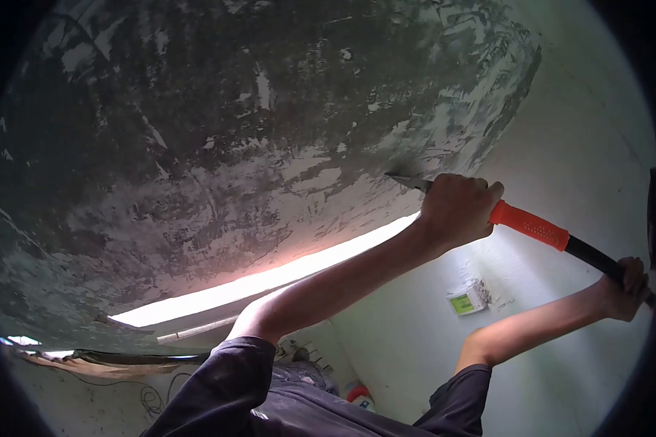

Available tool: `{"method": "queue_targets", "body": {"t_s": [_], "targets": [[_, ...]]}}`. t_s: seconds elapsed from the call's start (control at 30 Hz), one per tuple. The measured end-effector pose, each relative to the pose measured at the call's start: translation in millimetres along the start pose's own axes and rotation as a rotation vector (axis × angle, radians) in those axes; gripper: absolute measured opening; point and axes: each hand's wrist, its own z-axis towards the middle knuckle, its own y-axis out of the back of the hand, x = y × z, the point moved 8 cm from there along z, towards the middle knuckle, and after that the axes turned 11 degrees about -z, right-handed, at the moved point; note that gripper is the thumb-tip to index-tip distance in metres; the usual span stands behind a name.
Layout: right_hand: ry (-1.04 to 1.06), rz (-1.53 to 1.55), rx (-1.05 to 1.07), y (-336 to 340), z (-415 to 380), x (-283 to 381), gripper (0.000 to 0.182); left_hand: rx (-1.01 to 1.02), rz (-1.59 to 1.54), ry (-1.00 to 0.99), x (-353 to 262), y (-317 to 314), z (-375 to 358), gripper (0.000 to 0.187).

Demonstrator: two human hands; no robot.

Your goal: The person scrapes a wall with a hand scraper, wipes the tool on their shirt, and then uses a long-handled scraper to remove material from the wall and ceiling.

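Note:
A long tool [530, 226] with an orange grip and a black shaft slants across the right half of the head view. Around its upper part, near the metal head, my left hand [459, 207] is closed. Lower down at the far right, my right hand [625, 290] is wrapped round the black shaft. The pointed metal tip [408, 180] meets or nearly meets the patchy grey ceiling [233, 109]; whether it touches cannot be made out. Pale scraped patches cover much of that surface.
Below the ceiling edge runs a bright light strip [270, 280]. A thermostat-like box [466, 299] with a green display is on the pale wall [561, 167]. Cables [151, 400] hang at lower left, and a red and white object [359, 395] is low down.

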Motion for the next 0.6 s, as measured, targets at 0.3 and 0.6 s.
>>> {"method": "queue_targets", "body": {"t_s": [0.3,0.6], "targets": [[-0.025,0.196,0.058,-39.9,-43.3,22.6,0.024,-0.361,-0.121,-0.202,-10.2,16.0,-48.8,0.019],[-0.282,0.418,-0.267,-34.2,-74.5,45.1,0.004,-0.536,-0.131,-0.314,-32.7,34.5,-49.2,0.023]]}}
